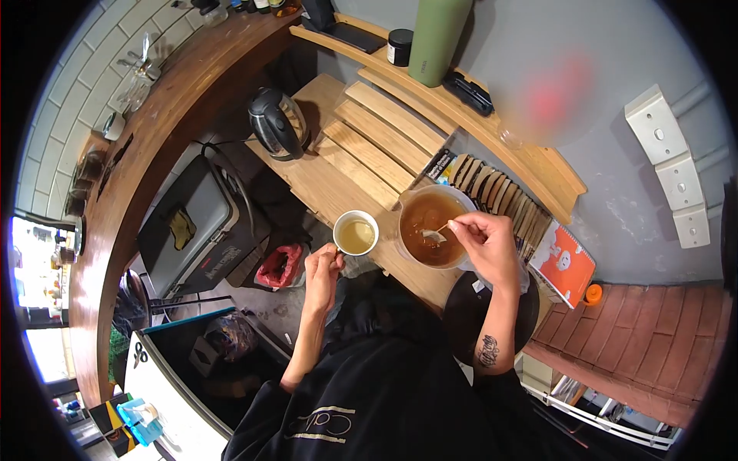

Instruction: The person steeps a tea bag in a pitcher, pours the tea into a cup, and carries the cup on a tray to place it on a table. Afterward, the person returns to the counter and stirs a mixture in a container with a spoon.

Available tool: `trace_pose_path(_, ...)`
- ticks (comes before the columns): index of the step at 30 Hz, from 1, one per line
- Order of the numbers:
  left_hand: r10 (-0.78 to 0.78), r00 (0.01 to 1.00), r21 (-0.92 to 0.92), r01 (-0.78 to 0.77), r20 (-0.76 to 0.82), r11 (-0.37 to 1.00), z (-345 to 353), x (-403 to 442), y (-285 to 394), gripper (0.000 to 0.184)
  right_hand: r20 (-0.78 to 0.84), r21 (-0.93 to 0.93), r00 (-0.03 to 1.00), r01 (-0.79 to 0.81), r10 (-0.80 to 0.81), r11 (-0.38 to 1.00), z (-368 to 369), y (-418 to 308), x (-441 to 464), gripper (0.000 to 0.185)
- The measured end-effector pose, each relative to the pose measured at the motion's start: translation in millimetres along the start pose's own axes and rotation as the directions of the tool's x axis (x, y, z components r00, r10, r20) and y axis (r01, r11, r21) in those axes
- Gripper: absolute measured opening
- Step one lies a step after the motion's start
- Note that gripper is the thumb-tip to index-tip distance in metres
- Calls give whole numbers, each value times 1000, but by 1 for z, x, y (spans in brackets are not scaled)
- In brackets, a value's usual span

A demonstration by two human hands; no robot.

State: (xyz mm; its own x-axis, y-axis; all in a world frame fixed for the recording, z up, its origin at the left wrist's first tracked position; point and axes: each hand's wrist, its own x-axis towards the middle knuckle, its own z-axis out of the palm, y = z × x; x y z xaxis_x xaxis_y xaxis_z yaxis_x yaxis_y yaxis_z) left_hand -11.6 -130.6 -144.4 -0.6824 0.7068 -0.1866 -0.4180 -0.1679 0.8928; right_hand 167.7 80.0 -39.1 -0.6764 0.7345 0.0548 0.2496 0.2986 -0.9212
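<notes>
The mug (356,216) beyond the left hand (324,266), likely fragile, is handle-gripped; a thin stick (443,227) is pinched by the right hand (487,240).

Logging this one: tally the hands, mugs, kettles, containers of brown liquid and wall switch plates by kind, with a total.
Hands: 2 (left hand, right hand)
Mug: 1
Kettle: 1
Container of brown liquid: 1
Wall switch plates: 3
Total: 8

Head camera: the only view, head-worn, facing forward and down
Black top (400,376): nearest, along the lower edge
Hands (486,244) and tabletop (317,183): close below, mid-frame
White-tiled wall (48,146) and grey wall (596,173): farther off, left and right in the wide, round view
</notes>
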Motion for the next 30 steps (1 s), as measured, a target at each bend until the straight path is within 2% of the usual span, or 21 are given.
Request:
trace_pose_path(3,-1,1000,1,1,6,1000,-1,3,-1,31,5,-49,999,38,-38,998,-6,-9,-1,12)
trace_pose_path(6,12,1000,3,-12,2,1000,-4,5,-2,31,60,-75,998,39,-35,996,8,30,2,12)
trace_pose_path(7,13,1000,-2,-13,10,1000,-5,6,-3,31,52,-49,998,-28,30,998,12,35,2,13)
trace_pose_path(8,12,1000,-6,-12,18,1000,-6,6,-3,31,58,-48,998,-22,25,999,10,38,2,13)
trace_pose_path(12,39,999,-11,-38,23,999,-4,7,1,31,-21,-22,999,26,-27,999,-3,-2,-1,10)
trace_pose_path(14,2,1000,8,-2,6,1000,-3,7,3,30,-36,-31,998,52,-53,998,-9,-17,-2,9)
trace_pose_path(18,12,1000,11,-12,-8,1000,-1,8,1,31,27,-74,999,-22,24,997,1,16,2,14)
trace_pose_path(20,20,1000,-1,-20,-3,1000,0,7,-1,31,31,-42,999,-12,14,999,4,34,4,14)
trace_pose_path(26,14,1000,4,-14,25,1000,-1,8,-1,31,-68,-10,997,29,-29,1000,-9,-11,0,11)
trace_pose_path(30,27,999,20,-27,27,999,1,8,0,31,11,-93,1000,-10,11,996,0,25,1,14)
